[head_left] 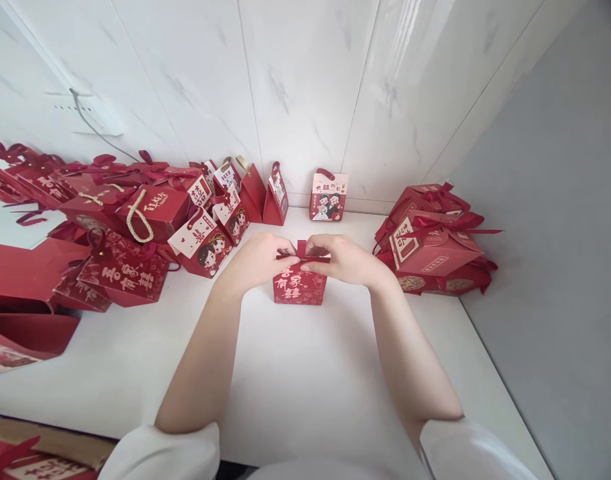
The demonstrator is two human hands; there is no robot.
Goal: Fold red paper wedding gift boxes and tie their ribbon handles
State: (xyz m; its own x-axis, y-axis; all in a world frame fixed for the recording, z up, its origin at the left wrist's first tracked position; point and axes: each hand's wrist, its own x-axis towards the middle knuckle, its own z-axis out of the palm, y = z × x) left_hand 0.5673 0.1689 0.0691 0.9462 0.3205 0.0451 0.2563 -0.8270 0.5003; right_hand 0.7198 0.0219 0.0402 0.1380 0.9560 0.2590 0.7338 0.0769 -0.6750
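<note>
Here in the head view we have both bare hands at work in the middle of the white table (pixel 305 373), meeting over one small red box (pixel 299 288). It stands upright on the tabletop, its lettered face towards us, well apart from the boxes heaped on the left (pixel 123 267) and the boxes stacked on the right (pixel 430 250). Beyond it, by the wall, the box with the cartoon couple (pixel 328 200) stands alone.

Now the grip: our left hand (pixel 265 257) has thumb and fingers together on the left part of the top edge, our right hand (pixel 346 259) mirrors it on the right, and a red ribbon (pixel 301 249) pokes up between them.

How will it handle? We'd call it thin folded card: light, stiff along the folds, easily dented on the flat faces. The printed surface may be a touch slippery; the ribbon looks soft and pliable. Whether anything is inside, we can't tell. The best hold, we reckon, is just this one, a gentle pinch along the doubled top edge, for squeezing the sides could buckle them.
</note>
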